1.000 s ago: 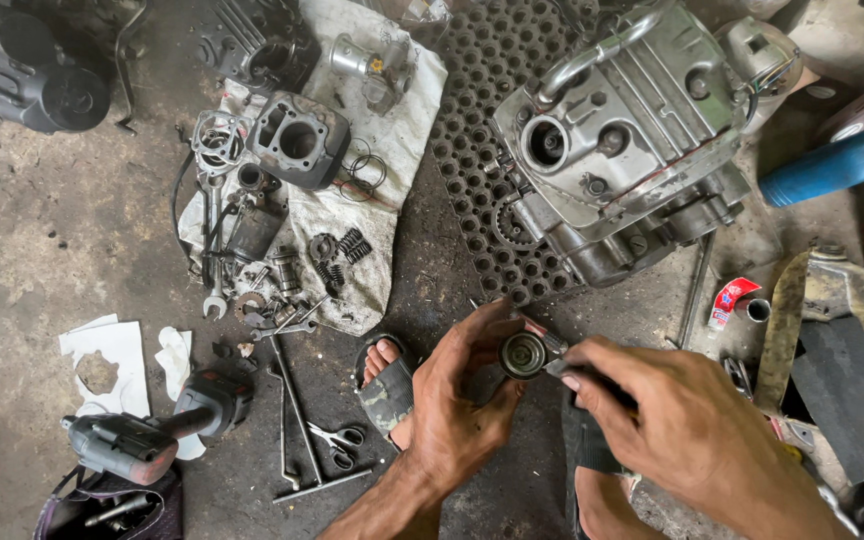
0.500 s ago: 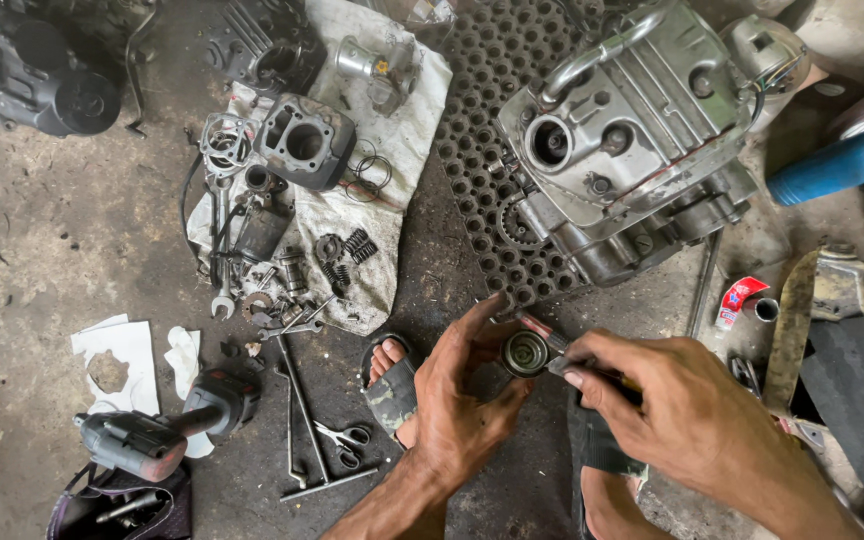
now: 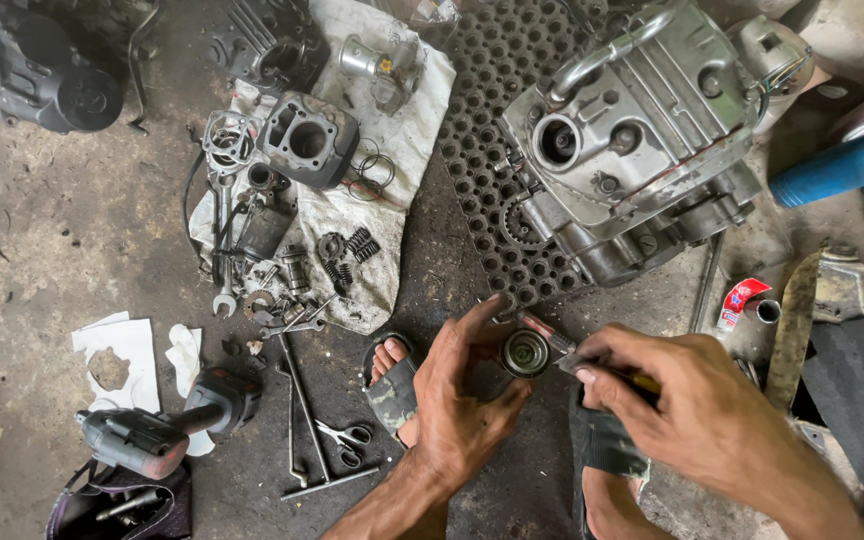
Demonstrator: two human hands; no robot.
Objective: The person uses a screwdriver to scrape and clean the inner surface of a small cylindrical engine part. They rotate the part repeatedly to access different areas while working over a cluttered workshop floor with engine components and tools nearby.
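My left hand (image 3: 467, 395) cradles a small round metal part (image 3: 526, 352) between thumb and fingers, low in the middle of the view. My right hand (image 3: 697, 405) is shut on a thin tool with a yellow handle (image 3: 642, 381), and its tip touches the round part. A grey engine block (image 3: 642, 130) rests just beyond both hands on a black perforated rubber mat (image 3: 482, 140).
A dirty white cloth (image 3: 392, 200) holds a cylinder (image 3: 307, 140), springs and several small parts. A power tool (image 3: 157, 430), scissors (image 3: 344, 438), long rods and torn paper lie on the concrete at left. My sandalled foot (image 3: 392, 385) is beside my left hand. A blue tube (image 3: 842, 165) lies at right.
The hands stay together on the round part, with only slight shifts of the fingers. The view has tilted a little.
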